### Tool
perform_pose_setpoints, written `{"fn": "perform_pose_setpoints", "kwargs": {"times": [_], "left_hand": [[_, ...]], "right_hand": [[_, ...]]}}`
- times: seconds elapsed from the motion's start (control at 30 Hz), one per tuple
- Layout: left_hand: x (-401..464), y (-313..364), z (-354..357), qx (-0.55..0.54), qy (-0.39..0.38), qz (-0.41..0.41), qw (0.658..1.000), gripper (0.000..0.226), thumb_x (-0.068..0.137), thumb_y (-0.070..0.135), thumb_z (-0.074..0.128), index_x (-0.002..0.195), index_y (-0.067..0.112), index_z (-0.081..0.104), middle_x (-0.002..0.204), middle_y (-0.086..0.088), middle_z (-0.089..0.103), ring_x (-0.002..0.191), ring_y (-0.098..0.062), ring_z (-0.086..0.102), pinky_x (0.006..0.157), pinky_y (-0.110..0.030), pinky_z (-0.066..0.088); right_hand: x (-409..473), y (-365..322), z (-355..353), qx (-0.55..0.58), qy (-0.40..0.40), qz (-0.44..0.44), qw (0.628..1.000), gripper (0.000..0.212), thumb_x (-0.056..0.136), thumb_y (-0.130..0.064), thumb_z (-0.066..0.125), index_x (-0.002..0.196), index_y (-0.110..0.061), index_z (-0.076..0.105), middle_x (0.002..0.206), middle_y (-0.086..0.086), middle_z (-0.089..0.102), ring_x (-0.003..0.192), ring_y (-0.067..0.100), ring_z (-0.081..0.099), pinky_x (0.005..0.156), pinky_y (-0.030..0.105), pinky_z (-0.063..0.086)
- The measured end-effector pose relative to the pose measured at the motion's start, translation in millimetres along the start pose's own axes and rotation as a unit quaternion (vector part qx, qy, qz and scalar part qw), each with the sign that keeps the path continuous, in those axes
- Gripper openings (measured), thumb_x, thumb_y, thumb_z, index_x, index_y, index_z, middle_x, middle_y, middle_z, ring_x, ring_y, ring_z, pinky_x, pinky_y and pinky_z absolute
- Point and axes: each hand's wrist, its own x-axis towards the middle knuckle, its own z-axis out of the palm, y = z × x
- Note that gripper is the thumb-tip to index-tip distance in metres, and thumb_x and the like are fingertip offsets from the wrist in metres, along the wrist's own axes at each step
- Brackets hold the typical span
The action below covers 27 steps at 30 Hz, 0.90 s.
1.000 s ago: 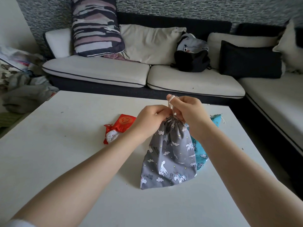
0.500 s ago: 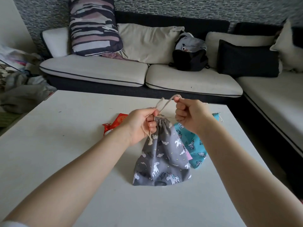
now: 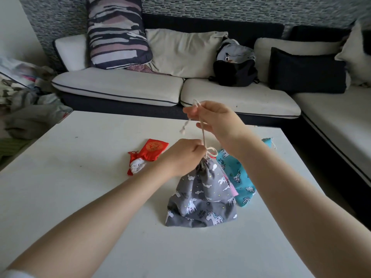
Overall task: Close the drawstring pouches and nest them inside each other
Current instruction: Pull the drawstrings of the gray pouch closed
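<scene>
I am seeing the right hand (image 3: 215, 121) lifted above the grey pouch (image 3: 201, 199), its fingers pinching the cream drawstring (image 3: 203, 135) and holding it taut, running up and slightly away from the pouch's neck. The left hand (image 3: 183, 156) is sitting lower, fist curled and gripping the gathered neck of the grey pouch where the cord is looping. The two hands are standing apart, one above the other, both forearms reaching in from the near edge of the white table (image 3: 80, 177).

The grey pouch is standing on its flat base near the table's middle, long axis upright and leaning a little, mouth pointing up and cinched. Just beside it on the right, touching it, the teal pouch (image 3: 239, 177) is lying with its long axis running away from me; the right forearm is covering its middle. To the grey pouch's left, apart from it, the red pouch (image 3: 149, 152) is lying flat.

The knot under the left fingers is hidden, and the cord's loose end near the right hand is blurring.
</scene>
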Motion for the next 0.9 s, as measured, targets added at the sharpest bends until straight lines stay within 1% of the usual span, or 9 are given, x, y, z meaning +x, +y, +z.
{"fn": "perform_pose_setpoints", "kwargs": {"times": [0.17,0.2,0.23,0.27,0.3,0.43,0.53,0.73,0.9], "left_hand": [[-4,-1,3,-0.008,0.008,0.05,0.999,0.033,0.1,0.028,0.034,0.085,0.011,0.058,0.075,-0.005,0.053,0.075,-0.027,0.055,0.059,-0.029,0.027],[-3,-3,4,-0.058,0.01,0.029,0.998,0.032,0.099,0.03,0.036,0.094,0.014,0.062,0.085,0.017,0.042,0.075,-0.029,0.055,0.058,-0.028,0.029],[-2,-6,4,-0.127,0.014,0.002,0.992,0.032,0.098,0.032,0.038,0.088,0.02,0.066,0.093,-0.023,0.053,0.068,-0.03,0.051,0.056,-0.028,0.03],[-1,-9,3,-0.199,0.02,-0.027,0.979,0.036,0.097,0.031,0.041,0.071,0.023,0.065,0.056,-0.001,0.051,0.056,-0.024,0.043,0.053,-0.028,0.029],[1,-12,2,-0.261,0.023,-0.056,0.963,0.042,0.096,0.027,0.043,0.057,0.022,0.057,0.047,0.004,0.043,0.048,-0.017,0.039,0.05,-0.027,0.026],[5,-20,0,-0.347,0.011,-0.093,0.933,0.035,0.091,0.014,0.038,0.056,0.014,0.042,0.044,0.006,0.035,0.047,-0.015,0.031,0.047,-0.026,0.025],[5,-25,-2,-0.32,0.004,-0.079,0.944,0.044,0.09,0.01,0.036,0.052,0.02,0.055,0.047,0.01,0.041,0.05,-0.014,0.037,0.05,-0.027,0.03],[1,-23,-11,-0.092,0.017,-0.001,0.996,0.025,0.094,0.022,0.044,0.07,0.019,0.049,0.058,-0.001,0.055,0.052,-0.013,0.049,0.057,-0.026,0.038],[-1,-24,-17,-0.022,0.125,0.057,0.99,0.008,0.092,0.024,0.052,0.087,0.018,0.053,0.069,0.012,0.052,0.056,-0.001,0.047,0.051,-0.011,0.036]], "right_hand": [[1,9,7,-0.133,-0.018,0.078,0.988,0.025,0.095,-0.032,0.046,0.092,-0.015,0.063,0.088,0.004,0.067,0.074,0.016,0.059,0.069,0.032,0.049],[0,13,5,-0.198,-0.017,0.09,0.976,0.029,0.095,-0.035,0.044,0.098,-0.012,0.062,0.087,0.006,0.066,0.069,0.019,0.057,0.067,0.032,0.048],[-2,17,3,-0.246,-0.011,0.086,0.965,0.03,0.095,-0.034,0.043,0.102,-0.011,0.061,0.087,0.009,0.065,0.065,0.019,0.054,0.067,0.033,0.046],[-4,20,0,-0.269,-0.004,0.07,0.961,0.026,0.095,-0.028,0.043,0.106,-0.012,0.059,0.088,0.009,0.065,0.062,0.019,0.052,0.068,0.033,0.046],[-7,23,-2,-0.274,-0.006,0.05,0.961,0.023,0.094,-0.021,0.043,0.11,-0.014,0.058,0.089,0.009,0.065,0.063,0.018,0.053,0.071,0.033,0.047],[-19,27,-9,-0.322,-0.059,-0.032,0.945,0.031,0.087,-0.01,0.056,0.117,-0.017,0.06,0.098,-0.002,0.066,0.085,0.012,0.06,0.08,0.02,0.046],[-22,28,-10,-0.401,-0.048,-0.1,0.909,0.031,0.082,-0.018,0.067,0.113,-0.014,0.064,0.1,0.002,0.07,0.081,0.009,0.056,0.074,0.014,0.04],[-20,26,-6,-0.522,0.014,-0.089,0.848,0.022,0.09,-0.023,0.055,0.107,-0.016,0.067,0.094,0.011,0.069,0.09,0.027,0.059,0.07,0.034,0.05],[-20,13,-12,-0.479,-0.033,-0.106,0.871,0.022,0.091,-0.027,0.055,0.1,-0.01,0.066,0.083,0.002,0.061,0.077,0.02,0.053,0.067,0.031,0.038]]}}
